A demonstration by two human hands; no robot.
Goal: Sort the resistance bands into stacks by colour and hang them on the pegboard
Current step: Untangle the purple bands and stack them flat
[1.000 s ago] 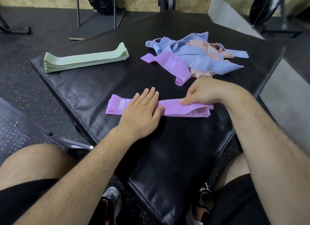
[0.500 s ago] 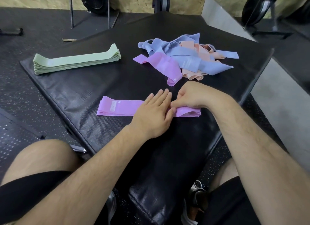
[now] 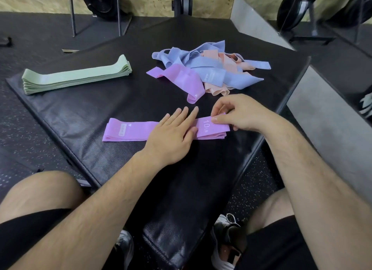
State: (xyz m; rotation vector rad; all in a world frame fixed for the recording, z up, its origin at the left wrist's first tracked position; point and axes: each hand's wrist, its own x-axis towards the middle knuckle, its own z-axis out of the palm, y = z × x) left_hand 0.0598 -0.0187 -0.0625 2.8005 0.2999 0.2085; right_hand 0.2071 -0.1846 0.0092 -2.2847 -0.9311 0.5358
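Observation:
A flat stack of purple bands (image 3: 132,131) lies on the black mat (image 3: 112,100) in front of me. My left hand (image 3: 173,133) presses flat on its middle with straight fingers. My right hand (image 3: 235,115) pinches the stack's right end, where "10 LB" is printed. Behind it is a loose pile: one purple band (image 3: 181,78) at its near left, blue bands (image 3: 209,68) across the top, pink bands (image 3: 227,60) partly buried. A neat stack of green bands (image 3: 74,76) lies at the mat's far left.
The mat's edges drop to speckled rubber floor (image 3: 26,129) on the left and right. A concrete ledge (image 3: 330,117) runs along the right. Gym equipment stands (image 3: 96,12) at the back. My knees and shoes are below the mat's near corner. No pegboard is in view.
My right hand has shifted from pressing on the purple stack's right end to pinching it between thumb and fingers. My left hand stayed flat on the stack.

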